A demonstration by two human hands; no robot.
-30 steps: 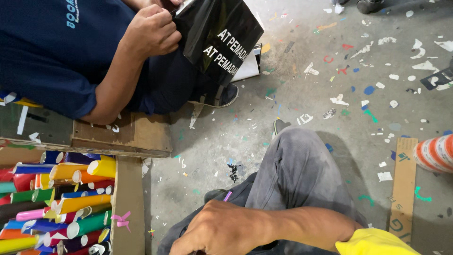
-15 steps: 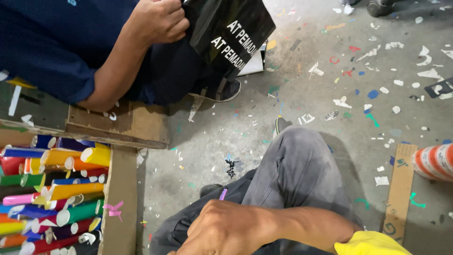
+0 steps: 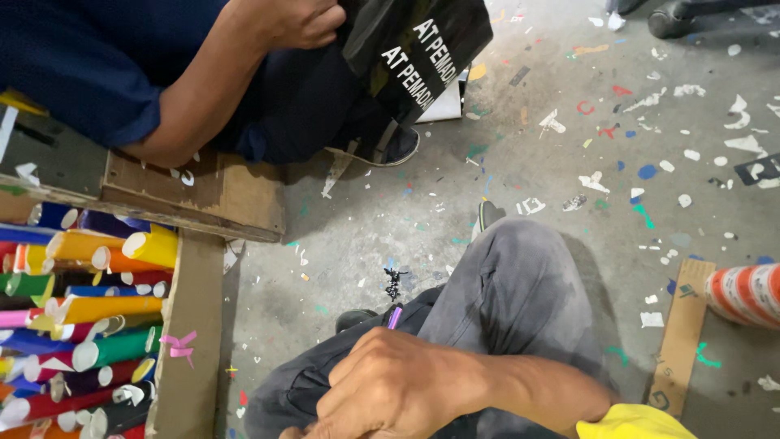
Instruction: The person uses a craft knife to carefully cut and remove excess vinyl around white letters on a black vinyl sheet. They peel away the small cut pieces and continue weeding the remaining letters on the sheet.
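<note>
Right hand [image 3: 398,386], seemingly gripping purple pen [image 3: 394,316]

Grey trousers [image 3: 520,301], yellow sleeve [image 3: 630,423], black white-lettered sheet [image 3: 414,49], multicoloured rolls [image 3: 81,325].

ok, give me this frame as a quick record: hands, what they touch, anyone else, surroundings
view: head camera looking down at a concrete floor littered with coloured scraps
right hand: curled, resting on grey trouser leg
purple tip: shows just above the knuckles; cannot tell if it is in the grip
left hand: not in view
other person: their hand holds a black sheet with white lettering
left side: coloured rolls in a wooden crate
right side: orange-and-white striped roll, cardboard strip
</note>
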